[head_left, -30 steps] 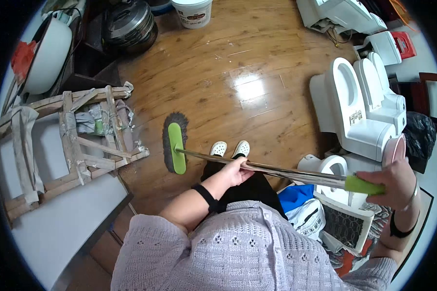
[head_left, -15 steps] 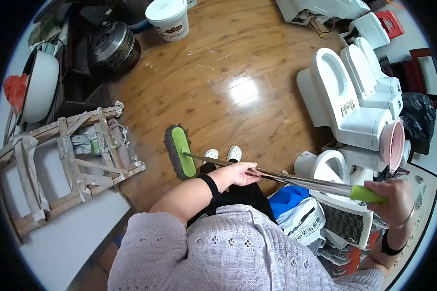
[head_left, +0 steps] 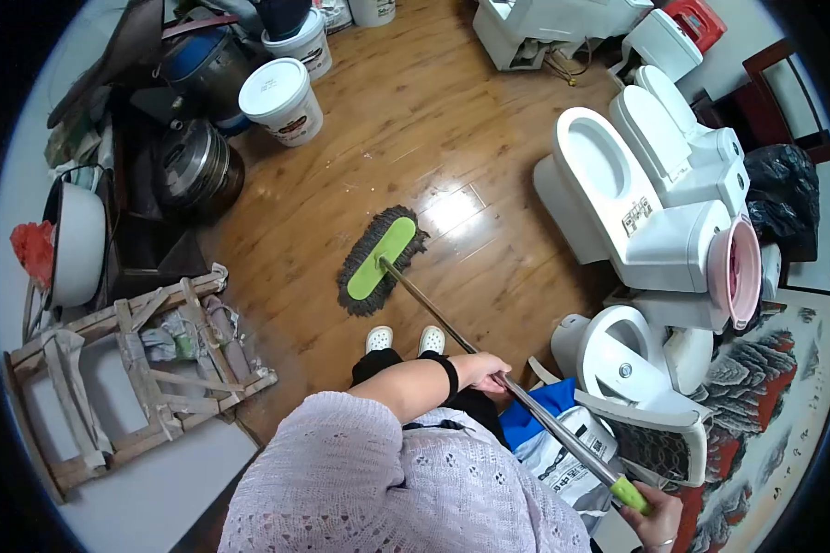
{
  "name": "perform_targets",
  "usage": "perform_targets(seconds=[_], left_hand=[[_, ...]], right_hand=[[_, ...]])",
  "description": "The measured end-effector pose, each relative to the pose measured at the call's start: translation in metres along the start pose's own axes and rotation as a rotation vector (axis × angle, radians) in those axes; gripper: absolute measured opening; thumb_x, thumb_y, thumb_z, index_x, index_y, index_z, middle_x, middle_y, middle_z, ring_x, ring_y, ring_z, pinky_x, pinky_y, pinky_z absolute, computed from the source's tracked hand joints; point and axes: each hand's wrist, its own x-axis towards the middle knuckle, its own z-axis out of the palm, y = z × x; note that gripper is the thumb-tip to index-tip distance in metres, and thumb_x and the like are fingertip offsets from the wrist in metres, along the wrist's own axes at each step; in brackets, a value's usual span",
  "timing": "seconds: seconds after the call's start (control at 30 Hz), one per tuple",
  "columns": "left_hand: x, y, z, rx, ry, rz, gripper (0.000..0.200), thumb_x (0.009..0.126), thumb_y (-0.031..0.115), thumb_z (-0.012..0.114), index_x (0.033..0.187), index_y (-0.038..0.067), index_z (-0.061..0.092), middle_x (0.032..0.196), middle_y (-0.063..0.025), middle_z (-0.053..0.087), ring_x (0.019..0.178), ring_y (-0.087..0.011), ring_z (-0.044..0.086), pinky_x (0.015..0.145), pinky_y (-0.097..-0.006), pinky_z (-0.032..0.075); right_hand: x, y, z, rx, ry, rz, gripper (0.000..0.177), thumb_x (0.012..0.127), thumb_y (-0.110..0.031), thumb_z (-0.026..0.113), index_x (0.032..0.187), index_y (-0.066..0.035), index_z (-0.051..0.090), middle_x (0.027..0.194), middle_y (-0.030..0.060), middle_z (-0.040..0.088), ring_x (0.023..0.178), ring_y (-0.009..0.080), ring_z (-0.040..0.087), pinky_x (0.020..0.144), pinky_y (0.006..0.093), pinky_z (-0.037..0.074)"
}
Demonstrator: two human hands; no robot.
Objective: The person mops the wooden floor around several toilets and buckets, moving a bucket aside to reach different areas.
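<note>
Now your mop head lies out in front of your shoes, flat on the wooden floor and slanted toward the bright patch of glare. A second ago it sat crosswise just left of your feet, nearer the wooden frame. The handle has turned with it: then it ran almost level across your body, and now it slopes steeply from the head back to your right side. Your left hand is closed round the metal shaft about midway. Your right hand, partly cut off at the bottom edge, has its fingers wrapped on the green grip. I'd judge the stroke has pushed forward onto a fresh strip of floor between the white bucket and the toilets. Your view has tipped forward too, bringing more buckets in at the top.
</note>
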Motion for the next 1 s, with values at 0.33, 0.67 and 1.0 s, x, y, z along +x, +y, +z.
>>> perform_targets(seconds=[0.33, 0.67, 1.0], left_hand=[[-0.070, 0.085, -0.167, -0.002, 0.522, 0.335, 0.022, 0.069, 0.023, 0.052, 0.064, 0.001, 0.050, 0.059, -0.0102, 0.053, 0.048, -0.0176, 0.052, 0.038, -0.0247, 0.040], [-0.168, 0.150, -0.355, 0.019, 0.976, 0.442, 0.025, 0.069, 0.023, 0.051, 0.062, -0.001, 0.050, 0.056, -0.0096, 0.052, 0.044, -0.0194, 0.052, 0.040, -0.0289, 0.042], [-0.158, 0.137, -0.284, -0.531, 0.397, 0.285, 0.028, 0.070, 0.003, 0.044, 0.096, -0.001, 0.032, 0.079, -0.0150, 0.043, 0.063, -0.0298, 0.052, 0.048, -0.0422, 0.048]], right_hand=[[0.107, -0.136, 0.050, 0.056, 0.023, -0.150, 0.038, 0.058, -0.031, 0.060, 0.091, -0.014, 0.054, 0.060, 0.0136, 0.054, 0.057, 0.0301, 0.053, 0.053, 0.0357, 0.043], [0.182, -0.343, 0.071, 0.171, -0.156, -0.288, 0.042, 0.063, -0.029, 0.056, 0.100, -0.010, 0.049, 0.066, 0.0183, 0.054, 0.061, 0.0306, 0.053, 0.055, 0.0343, 0.043], [0.126, -0.326, 0.009, 0.221, -0.176, 0.054, 0.044, 0.059, -0.023, 0.064, 0.099, -0.009, 0.051, 0.080, 0.0148, 0.056, 0.074, 0.0243, 0.055, 0.065, 0.0274, 0.043]])
